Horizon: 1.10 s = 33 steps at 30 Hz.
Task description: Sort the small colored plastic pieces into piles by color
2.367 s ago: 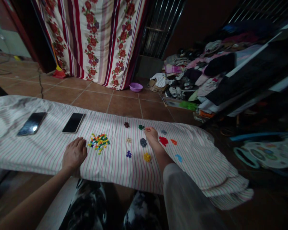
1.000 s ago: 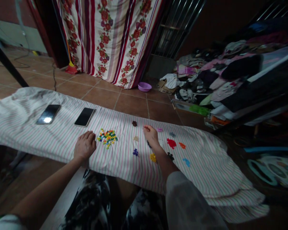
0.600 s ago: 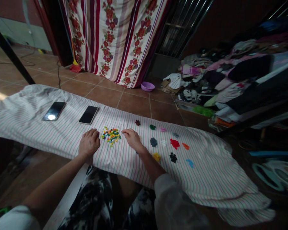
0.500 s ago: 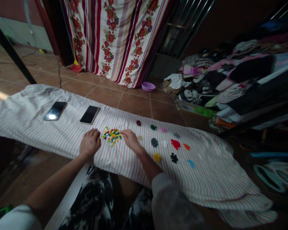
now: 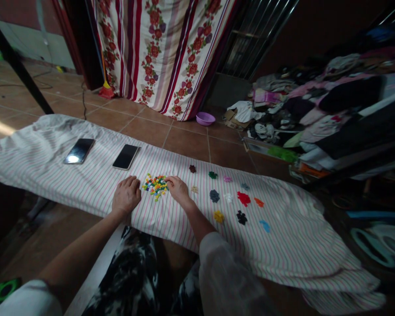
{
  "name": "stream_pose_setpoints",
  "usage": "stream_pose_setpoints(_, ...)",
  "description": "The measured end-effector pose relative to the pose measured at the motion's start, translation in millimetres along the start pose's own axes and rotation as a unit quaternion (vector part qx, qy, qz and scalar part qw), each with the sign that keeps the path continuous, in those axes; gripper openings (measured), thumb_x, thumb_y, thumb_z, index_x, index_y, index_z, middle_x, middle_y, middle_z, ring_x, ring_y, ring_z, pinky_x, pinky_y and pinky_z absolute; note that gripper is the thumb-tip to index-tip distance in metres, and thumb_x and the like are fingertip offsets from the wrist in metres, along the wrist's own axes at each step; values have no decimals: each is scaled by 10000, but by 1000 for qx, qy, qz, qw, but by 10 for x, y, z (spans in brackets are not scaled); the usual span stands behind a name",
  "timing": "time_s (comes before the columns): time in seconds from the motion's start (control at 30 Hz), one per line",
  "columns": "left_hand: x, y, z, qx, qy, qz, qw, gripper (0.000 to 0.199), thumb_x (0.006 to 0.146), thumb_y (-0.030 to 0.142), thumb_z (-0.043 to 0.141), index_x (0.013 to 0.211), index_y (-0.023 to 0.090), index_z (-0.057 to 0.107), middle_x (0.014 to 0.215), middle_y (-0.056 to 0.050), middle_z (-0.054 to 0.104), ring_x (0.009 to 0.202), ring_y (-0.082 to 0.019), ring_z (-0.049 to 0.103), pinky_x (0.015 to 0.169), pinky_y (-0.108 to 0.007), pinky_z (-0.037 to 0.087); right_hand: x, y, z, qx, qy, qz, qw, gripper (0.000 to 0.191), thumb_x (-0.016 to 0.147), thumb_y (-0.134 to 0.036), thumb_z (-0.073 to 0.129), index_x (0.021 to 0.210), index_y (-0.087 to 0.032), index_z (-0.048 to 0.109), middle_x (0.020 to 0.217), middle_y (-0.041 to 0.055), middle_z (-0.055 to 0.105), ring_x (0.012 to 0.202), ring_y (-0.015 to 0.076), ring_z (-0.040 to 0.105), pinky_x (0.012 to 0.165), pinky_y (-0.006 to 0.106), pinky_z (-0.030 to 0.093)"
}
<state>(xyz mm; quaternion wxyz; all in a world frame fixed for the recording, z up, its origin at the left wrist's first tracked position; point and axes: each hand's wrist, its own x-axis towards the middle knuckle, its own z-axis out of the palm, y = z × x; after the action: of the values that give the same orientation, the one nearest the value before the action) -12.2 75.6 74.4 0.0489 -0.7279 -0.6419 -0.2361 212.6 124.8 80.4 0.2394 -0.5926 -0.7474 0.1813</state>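
Note:
A mixed pile of small coloured pieces (image 5: 155,186), mostly yellow, green, white and orange, lies on the striped cloth (image 5: 171,219). My left hand (image 5: 127,195) rests palm down on the cloth at the pile's left side, its fingers lying forward and holding nothing I can see. At the pile's right edge is my right hand (image 5: 178,190), thumb and fingers drawn together at the pieces; whatever is between the fingertips is too small to make out. Right of it sit single-colour heaps, among them red pieces (image 5: 243,199), dark grey pieces (image 5: 214,195), yellow pieces (image 5: 218,216) and black pieces (image 5: 241,217).
Two phones, a left phone (image 5: 79,151) and a right phone (image 5: 126,157), lie on the cloth's left part. Beyond the cloth are a purple basin (image 5: 205,118), a floral curtain (image 5: 164,57) and a red broom (image 5: 106,90). Clothes (image 5: 303,96) are heaped at the right.
The whole view has shifted slightly, moving things a little to the right. My right hand stays at the pile's right edge with its fingers slightly more curled; my left hand keeps its place.

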Motion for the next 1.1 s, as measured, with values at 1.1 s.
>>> stream_pose_setpoints(1.1,1,19,-27,-16,9,-1,1000,312,843,202,458,1088,155,644,1247,-148,651,1217,-288,567,1031,-462,447,127,279,169,325,14,95,941,124,832,-331,572,889,-229,617,729,-41,641,684,123,635,641,228,501)
